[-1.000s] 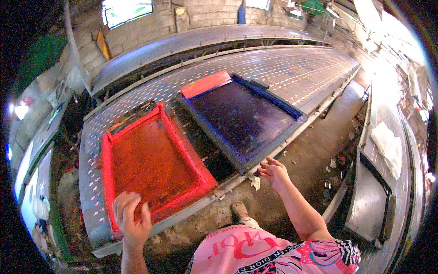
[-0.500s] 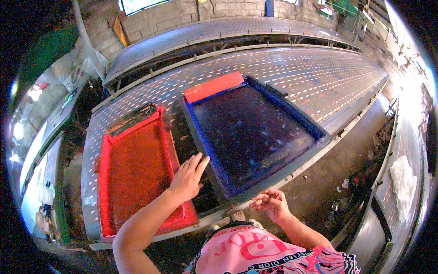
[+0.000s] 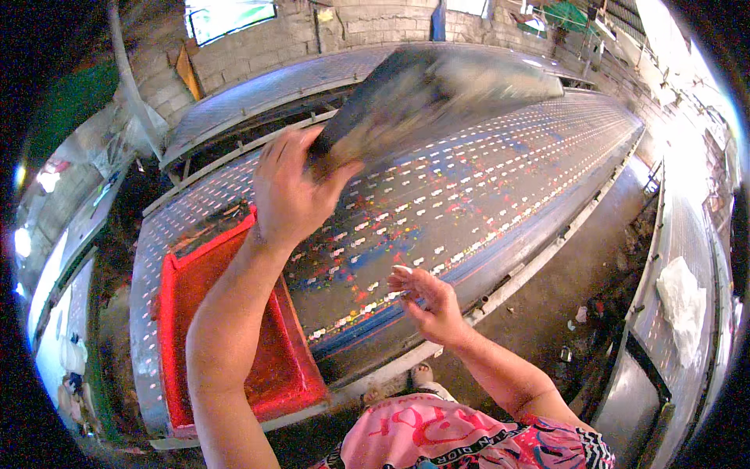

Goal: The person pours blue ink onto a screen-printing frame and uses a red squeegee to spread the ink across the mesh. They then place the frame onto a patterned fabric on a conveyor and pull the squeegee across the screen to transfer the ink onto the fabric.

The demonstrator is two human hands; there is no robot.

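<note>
My left hand [image 3: 295,187] is closed on the near left corner of a screen-printing frame [image 3: 422,105]. Blurred by motion, the frame is raised off the long table [image 3: 367,305] and tilted up; whether its far edge touches anything I cannot tell. Its blue inner side is turned out of sight. My right hand [image 3: 433,305] hangs over the table's near side with its fingers apart and nothing in it. Beneath my left forearm lies a second, red-edged screen-printing frame [image 3: 170,336], partly covered by the arm.
Rows of small white marks and paint specks cover the table, which has a metal rail [image 3: 539,254] along its near edge. Another long table [image 3: 234,98] runs behind it. At the right, crumpled white plastic [image 3: 682,309] lies on a further table.
The blue screen-printing frame was lying flat on the table and is now lifted and tilted up in my left hand. My right hand has moved up and left, with its fingers spread.
</note>
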